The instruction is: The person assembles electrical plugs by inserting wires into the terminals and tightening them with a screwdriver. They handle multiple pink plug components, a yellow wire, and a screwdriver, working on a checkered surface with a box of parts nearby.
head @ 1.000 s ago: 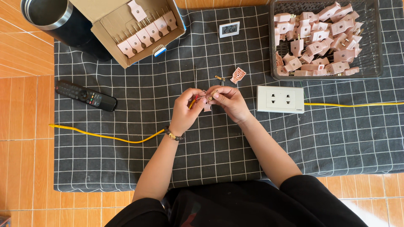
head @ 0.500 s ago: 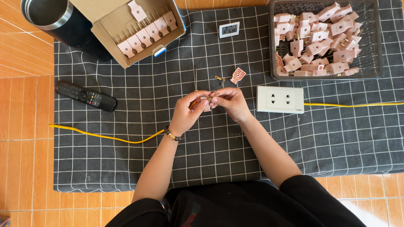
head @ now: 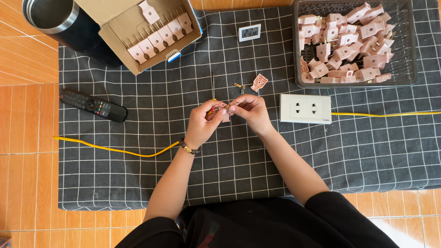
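A matt grey checked cloth (head: 138, 174) covers glossy orange floor tiles (head: 27, 183). Far left, the box (head: 120, 39) is plain brown cardboard beside a shiny metal-rimmed black tumbler (head: 59, 18). Far right, the pink plugs (head: 344, 41) look like smooth plastic with brass prongs, as does the white socket (head: 305, 109)

A dark checked cloth (head: 138, 174) lies on the orange tiled floor (head: 23, 183). On its top left corner stands a big black cup with a shiny rim (head: 55, 18). Just beside the cup is an open cardboard box (head: 115, 41) with pink plugs (head: 158, 39) lined up in a row inside. A black remote control (head: 94, 105) lies on the left side of the cloth. A small white clock (head: 249, 32) sits near the top middle. At the top right, a dark wire basket (head: 411, 55) is full of pink plug parts (head: 349, 41).
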